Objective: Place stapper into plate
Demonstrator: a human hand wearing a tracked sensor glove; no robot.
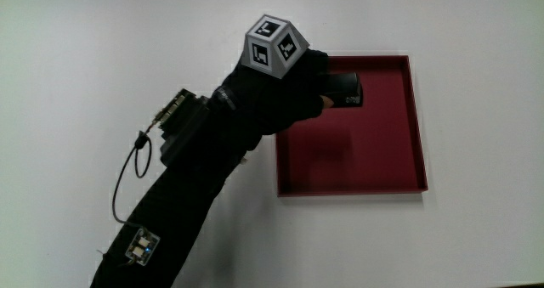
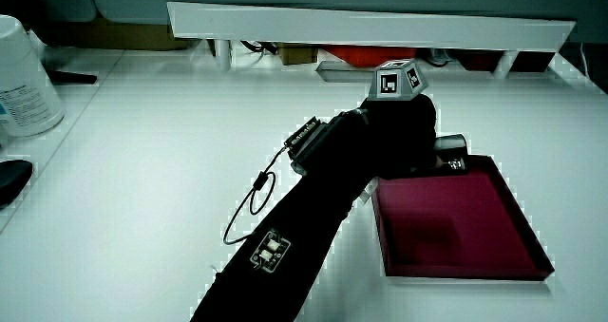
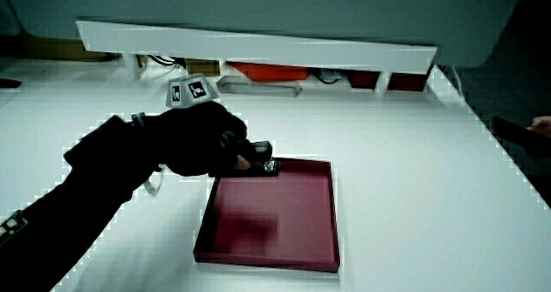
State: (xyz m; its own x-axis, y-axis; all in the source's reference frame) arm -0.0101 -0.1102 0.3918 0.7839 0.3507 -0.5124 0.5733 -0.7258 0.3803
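Note:
A square dark red plate with a low rim lies on the white table. The hand, in a black glove with a patterned cube on its back, is over the plate's corner farthest from the person. Its fingers are curled around a black stapler. The stapler juts out of the fist just above the plate's rim; whether it touches the plate I cannot tell. The fist hides most of the stapler.
A white low partition runs along the table's edge farthest from the person. A white bottle and a dark object stand near the table's edge in a side view. A cable hangs from the forearm.

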